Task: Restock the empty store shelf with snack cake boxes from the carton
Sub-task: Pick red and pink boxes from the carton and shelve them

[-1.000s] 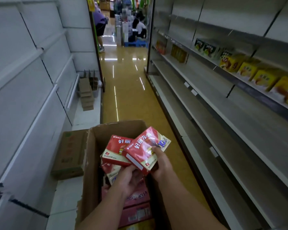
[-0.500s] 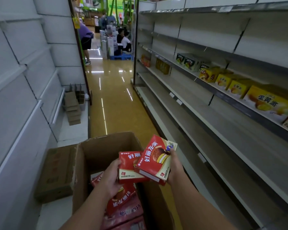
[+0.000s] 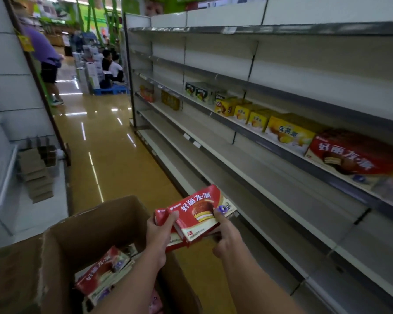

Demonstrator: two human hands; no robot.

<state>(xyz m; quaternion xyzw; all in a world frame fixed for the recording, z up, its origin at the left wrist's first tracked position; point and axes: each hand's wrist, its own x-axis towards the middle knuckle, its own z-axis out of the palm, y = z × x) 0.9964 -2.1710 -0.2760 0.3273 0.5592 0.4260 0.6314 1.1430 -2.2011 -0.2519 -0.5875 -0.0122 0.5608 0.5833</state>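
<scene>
Two red snack cake boxes (image 3: 196, 215) are up and out, held just above the right rim of the open carton (image 3: 95, 225), with more red boxes (image 3: 102, 271) lying inside it. The left hand (image 3: 158, 232) grips the rear box, thumb curled over its top edge; the right hand (image 3: 227, 236) pinches the front box, thumb pressed on its face near the right end, other fingers tucked beneath. Up and to the right of the carton, the stocked shelf (image 3: 281, 152) carries a red box (image 3: 354, 154) of the same brand beside yellow boxes (image 3: 288, 132). To do this well, I'd say square the pair together, keep faces forward, and slide them in snug against that red box, flush to the shelf lip.
</scene>
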